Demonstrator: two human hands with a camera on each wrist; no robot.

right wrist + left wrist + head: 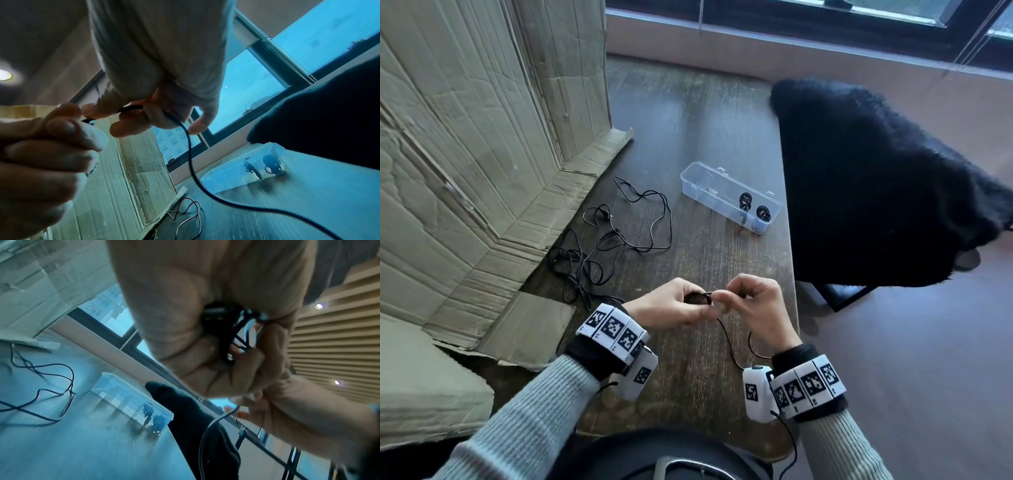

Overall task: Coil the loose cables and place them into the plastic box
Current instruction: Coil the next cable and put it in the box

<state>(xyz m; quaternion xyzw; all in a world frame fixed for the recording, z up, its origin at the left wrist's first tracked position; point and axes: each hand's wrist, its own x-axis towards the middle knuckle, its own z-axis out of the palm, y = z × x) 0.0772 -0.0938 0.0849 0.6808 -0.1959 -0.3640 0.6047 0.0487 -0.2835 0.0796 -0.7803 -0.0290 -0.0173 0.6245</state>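
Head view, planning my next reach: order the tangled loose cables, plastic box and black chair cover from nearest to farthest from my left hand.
From the left hand:
1. Tangled loose cables, ahead-left on table.
2. Plastic box, ahead-right near the table edge.
3. Black chair cover, far right, beyond the table.

No legible text; only coded b/w squares on wrist bands (616, 329)

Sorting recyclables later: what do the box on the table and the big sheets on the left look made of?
The box: clear, glossy plastic; the coiled cables inside show through its walls. The sheets: matte brown corrugated cardboard, creased, with ribbed lines and torn edges.
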